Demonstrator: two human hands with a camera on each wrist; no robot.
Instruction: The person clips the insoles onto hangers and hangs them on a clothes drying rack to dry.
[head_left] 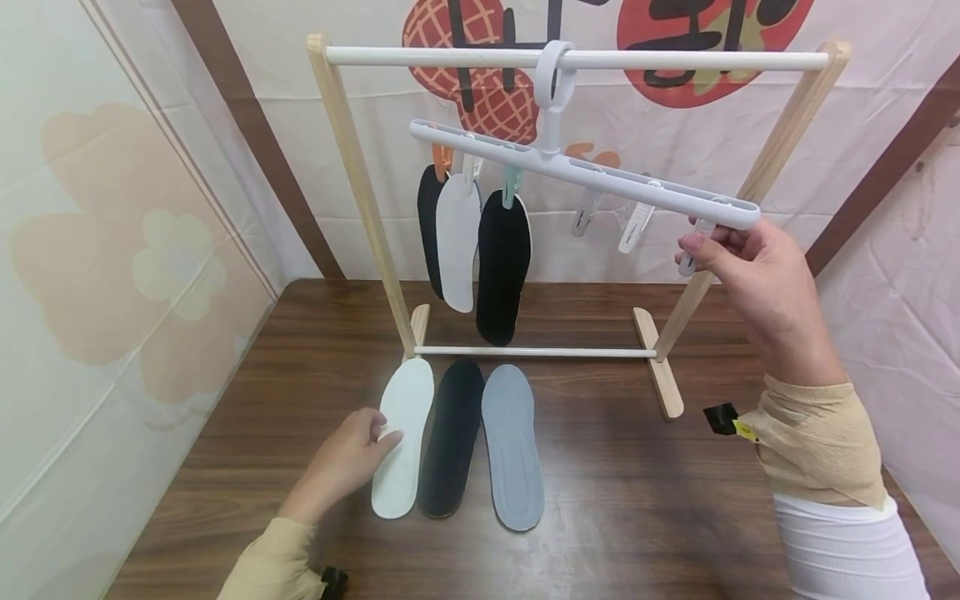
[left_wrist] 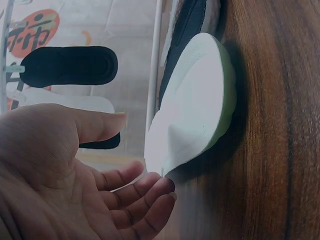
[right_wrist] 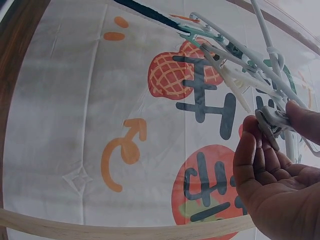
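My left hand (head_left: 348, 457) is at the left edge of a white insole (head_left: 405, 475) on the table. In the left wrist view its fingers are loosely bent near the insole's edge, with the thumb held apart. To the right lie a black insole (head_left: 452, 442) and a grey insole (head_left: 513, 450). My right hand (head_left: 780, 287) pinches the white clip (head_left: 697, 250) at the right end of a pale clip hanger (head_left: 637, 190). From the hanger's left half hang a black insole (head_left: 428, 225), a white insole (head_left: 454, 250) and another black insole (head_left: 504, 271).
A wooden rack (head_left: 348, 158) carries the hanger on its white top rod (head_left: 675, 60). Two white clips hold nothing, one of them (head_left: 637, 227) nearest the pinched clip. The rack's feet (head_left: 660, 367) stand on the brown table (head_left: 615, 500). Printed cloth hangs behind.
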